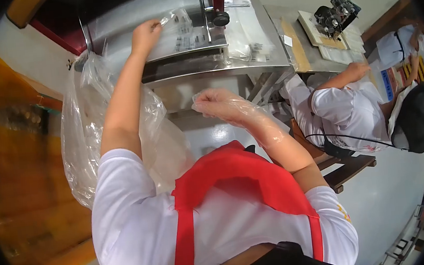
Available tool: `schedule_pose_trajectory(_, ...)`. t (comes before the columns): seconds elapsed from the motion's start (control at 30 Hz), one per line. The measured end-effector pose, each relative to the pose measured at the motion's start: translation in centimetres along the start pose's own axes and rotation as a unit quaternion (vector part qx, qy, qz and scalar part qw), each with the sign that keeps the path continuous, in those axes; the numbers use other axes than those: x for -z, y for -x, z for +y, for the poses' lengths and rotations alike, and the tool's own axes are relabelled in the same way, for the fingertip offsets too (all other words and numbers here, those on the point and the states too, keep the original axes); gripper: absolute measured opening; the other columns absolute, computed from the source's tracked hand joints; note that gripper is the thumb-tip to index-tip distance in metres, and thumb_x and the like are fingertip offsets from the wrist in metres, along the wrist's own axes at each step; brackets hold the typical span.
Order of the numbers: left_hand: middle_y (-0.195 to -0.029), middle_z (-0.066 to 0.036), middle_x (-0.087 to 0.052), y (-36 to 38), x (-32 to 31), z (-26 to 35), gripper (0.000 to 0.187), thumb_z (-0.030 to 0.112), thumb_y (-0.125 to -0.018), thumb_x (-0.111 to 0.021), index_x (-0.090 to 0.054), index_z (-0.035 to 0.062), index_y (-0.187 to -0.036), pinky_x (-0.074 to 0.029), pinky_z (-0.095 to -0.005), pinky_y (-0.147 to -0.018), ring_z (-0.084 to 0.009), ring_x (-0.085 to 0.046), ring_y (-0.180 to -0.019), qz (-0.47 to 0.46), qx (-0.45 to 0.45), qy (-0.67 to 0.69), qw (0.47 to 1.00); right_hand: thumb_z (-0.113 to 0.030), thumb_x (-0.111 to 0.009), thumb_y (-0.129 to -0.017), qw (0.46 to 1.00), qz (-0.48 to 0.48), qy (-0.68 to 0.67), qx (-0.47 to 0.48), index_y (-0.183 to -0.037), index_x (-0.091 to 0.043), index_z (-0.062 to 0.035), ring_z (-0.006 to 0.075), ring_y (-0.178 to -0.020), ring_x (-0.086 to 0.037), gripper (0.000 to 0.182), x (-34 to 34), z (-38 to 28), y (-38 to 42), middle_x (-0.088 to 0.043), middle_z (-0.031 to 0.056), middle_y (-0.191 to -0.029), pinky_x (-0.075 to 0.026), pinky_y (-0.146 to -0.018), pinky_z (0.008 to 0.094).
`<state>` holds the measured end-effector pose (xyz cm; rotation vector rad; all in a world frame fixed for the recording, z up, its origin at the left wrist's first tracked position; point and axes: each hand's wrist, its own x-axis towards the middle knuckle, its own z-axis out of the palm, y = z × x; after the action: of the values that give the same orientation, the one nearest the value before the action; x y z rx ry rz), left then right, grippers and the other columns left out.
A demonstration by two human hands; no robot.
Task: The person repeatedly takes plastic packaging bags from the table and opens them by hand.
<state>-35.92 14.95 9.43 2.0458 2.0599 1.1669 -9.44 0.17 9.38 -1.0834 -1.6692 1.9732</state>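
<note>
My left hand [146, 36] is bare and reaches onto the metal worktop [120, 31]. Its fingers pinch the edge of a clear printed plastic bag [179, 19]. More printed clear bags [189, 41] lie flat just beyond it, near the worktop's front edge. My right hand [218, 104], in a thin clear plastic glove, hangs in front of the table below its edge. Its fingers are curled and pressed together, with nothing visible in them.
A large clear plastic sack [86, 129] hangs at the table's left front. A pile of white bags [243, 30] lies right of the metal post with a black knob [220, 18]. Further right, a seated person [347, 109] sits by a small black machine [336, 16].
</note>
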Motion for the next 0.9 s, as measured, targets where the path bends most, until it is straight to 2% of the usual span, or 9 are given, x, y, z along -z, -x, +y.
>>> schedule_pose_trajectory(0.23,-0.088,-0.009,-0.063,-0.7,3.4,0.8,0.016,0.019,-0.074,-0.061,-0.064,0.0066,-0.084,-0.044,-0.0316,-0.075,-0.0243,-0.059,-0.085,0.201,-0.082,-0.006,0.976,-0.029,-0.063,-0.075,0.995,-0.008,-0.041,0.087,-0.085,-0.058,-0.0028,0.0097,-0.071,-0.048,0.028,2.0,1.8,0.8,-0.055,0.0025,-0.076,-0.041,-0.063,0.025)
schedule_pose_trajectory(0.43,-0.081,-0.009,-0.06,2.5,9.1,18.4,0.007,-0.004,-0.074,-0.059,-0.058,-0.0003,-0.079,-0.044,-0.0263,-0.07,-0.0181,-0.056,-0.074,0.332,-0.227,0.147,0.904,-0.021,-0.065,-0.076,0.957,0.209,-0.025,0.201,-0.122,-0.04,-0.0007,0.0161,-0.103,-0.048,0.056,3.8,-6.0,6.3,-0.049,0.0105,-0.116,-0.038,-0.089,0.0296)
schedule_pose_trajectory(0.5,-0.079,-0.007,-0.059,6.1,7.9,22.4,0.005,-0.002,-0.073,-0.061,-0.057,-0.0001,-0.076,-0.042,-0.0263,-0.07,-0.0166,-0.054,-0.074,0.245,-0.251,0.181,0.919,-0.02,-0.065,-0.076,0.897,0.264,-0.036,0.353,-0.129,-0.031,-0.0013,0.0178,-0.107,-0.045,0.066,4.0,-7.1,8.1,-0.041,0.0118,-0.124,-0.036,-0.092,0.0302)
schedule_pose_trajectory(0.57,-0.078,-0.011,-0.06,9.4,6.0,26.3,0.01,-0.004,-0.066,-0.062,-0.058,0.0003,-0.074,-0.045,-0.0295,-0.068,-0.0222,-0.058,-0.073,0.14,-0.311,0.215,0.915,-0.02,-0.063,-0.077,0.888,0.278,-0.018,0.367,-0.129,-0.031,0.0,0.018,-0.107,-0.045,0.065,5.2,-7.0,9.6,-0.042,0.0122,-0.123,-0.036,-0.092,0.0303)
schedule_pose_trajectory(0.63,-0.075,-0.012,-0.059,11.8,3.0,27.8,0.007,-0.003,-0.065,-0.058,-0.056,-0.0002,-0.072,-0.044,-0.0282,-0.066,-0.0214,-0.057,-0.071,0.033,-0.247,0.345,0.905,-0.021,-0.06,-0.078,0.865,0.275,-0.024,0.42,-0.121,-0.039,0.0062,0.0211,-0.103,-0.05,0.055,6.4,-5.3,10.1,-0.05,0.016,-0.112,-0.04,-0.087,0.031)
schedule_pose_trajectory(0.7,-0.071,-0.008,-0.056,13.2,0.4,28.2,0.008,-0.003,-0.065,-0.061,-0.056,-0.0001,-0.071,-0.043,-0.0247,-0.064,-0.0167,-0.054,-0.067,-0.072,-0.096,0.502,0.856,-0.019,-0.059,-0.08,0.911,0.228,-0.051,0.341,-0.121,-0.037,0.0069,0.0191,-0.103,-0.048,0.053,8.1,-4.4,13.0,-0.049,0.0152,-0.113,-0.039,-0.088,0.0299)
schedule_pose_trajectory(0.73,-0.071,-0.008,-0.056,13.8,-0.4,28.6,0.008,-0.003,-0.065,-0.061,-0.056,-0.0001,-0.071,-0.043,-0.0247,-0.064,-0.0167,-0.054,-0.067,-0.074,-0.1,0.502,0.856,-0.017,-0.057,-0.083,0.947,0.177,-0.078,0.257,-0.122,-0.036,0.0075,0.0171,-0.104,-0.047,0.052,8.9,-4.0,14.1,-0.048,0.0144,-0.113,-0.038,-0.089,0.0288)
schedule_pose_trajectory(0.83,-0.072,-0.005,-0.057,15.3,-1.8,30.1,0.007,-0.002,-0.068,-0.063,-0.057,0.0007,-0.071,-0.042,-0.0236,-0.064,-0.0137,-0.054,-0.069,-0.173,-0.086,0.47,0.861,-0.018,-0.057,-0.083,0.897,0.263,-0.127,0.33,-0.12,-0.038,0.0088,0.0163,-0.102,-0.048,0.049,7.9,-1.9,15.3,-0.05,0.0142,-0.11,-0.038,-0.088,0.0283)
schedule_pose_trajectory(0.9,-0.071,-0.003,-0.057,15.6,-1.7,31.3,0.007,-0.001,-0.07,-0.063,-0.057,0.0012,-0.071,-0.043,-0.0231,-0.065,-0.011,-0.053,-0.07,-0.166,-0.21,0.377,0.887,-0.018,-0.057,-0.083,0.904,0.26,-0.133,0.312,-0.12,-0.038,0.0094,0.0165,-0.102,-0.048,0.05,8.5,-1.8,16.5,-0.05,0.0144,-0.111,-0.038,-0.088,0.0285)
